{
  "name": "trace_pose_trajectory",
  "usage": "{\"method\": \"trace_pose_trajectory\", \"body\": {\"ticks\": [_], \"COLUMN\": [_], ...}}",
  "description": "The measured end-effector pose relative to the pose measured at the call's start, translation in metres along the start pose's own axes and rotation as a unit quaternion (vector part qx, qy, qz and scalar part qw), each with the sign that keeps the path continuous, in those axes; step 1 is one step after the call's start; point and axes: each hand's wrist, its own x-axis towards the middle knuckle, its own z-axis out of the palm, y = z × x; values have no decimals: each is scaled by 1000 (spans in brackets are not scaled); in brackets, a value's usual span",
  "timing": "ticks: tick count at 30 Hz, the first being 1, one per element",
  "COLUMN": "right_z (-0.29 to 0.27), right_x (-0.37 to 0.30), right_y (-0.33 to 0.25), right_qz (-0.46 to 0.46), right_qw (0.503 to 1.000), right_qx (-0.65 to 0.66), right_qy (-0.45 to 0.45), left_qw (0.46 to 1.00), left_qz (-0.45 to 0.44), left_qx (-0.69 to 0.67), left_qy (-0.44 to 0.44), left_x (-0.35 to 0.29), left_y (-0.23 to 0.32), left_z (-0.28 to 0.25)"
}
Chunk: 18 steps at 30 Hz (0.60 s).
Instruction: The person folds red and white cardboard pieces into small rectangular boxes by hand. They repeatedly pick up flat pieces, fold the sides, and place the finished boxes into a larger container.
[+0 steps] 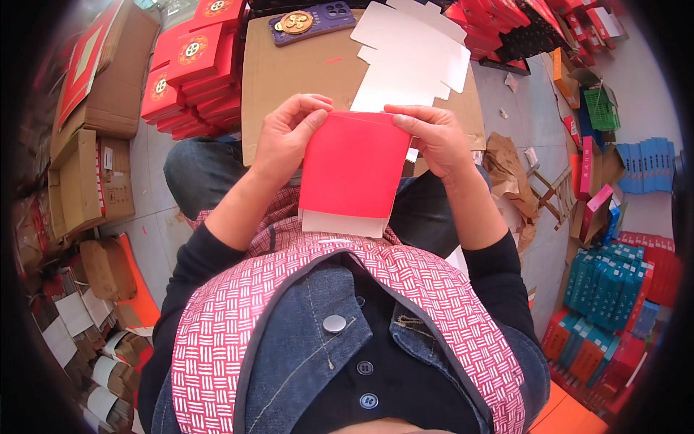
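Note:
Between my two hands, above my lap, is a red cardboard box (354, 166) with a pale flap showing at its lower end. My left hand (290, 134) pinches its upper left corner between thumb and fingers. At the upper right corner, my right hand (434, 137) grips the same edge, thumb on top. White die-cut card blanks (416, 54) lie flat just beyond the box, on a brown cardboard work surface (289, 79). The underside of the box is hidden.
A phone (314, 23) in a dark case lies at the far edge. Stacked red boxes (195, 65) stand at left, beside large cartons (108, 79). On the right are crumpled brown paper (506, 170), a green basket (601, 108) and piles of teal boxes (607, 286).

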Motion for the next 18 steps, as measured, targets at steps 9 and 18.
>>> {"method": "trace_pose_trajectory", "body": {"ticks": [9, 18], "right_z": [14, 12], "right_x": [3, -6], "right_y": [16, 12], "right_qz": [-46, -36], "right_qw": [997, 987], "right_qx": [-60, 154], "right_qy": [-24, -2], "left_qw": [989, 999], "left_qz": [48, 17], "left_qx": [137, 13], "left_qy": [-6, 26], "left_x": [-4, 0], "left_y": [-4, 1], "left_z": [7, 8]}}
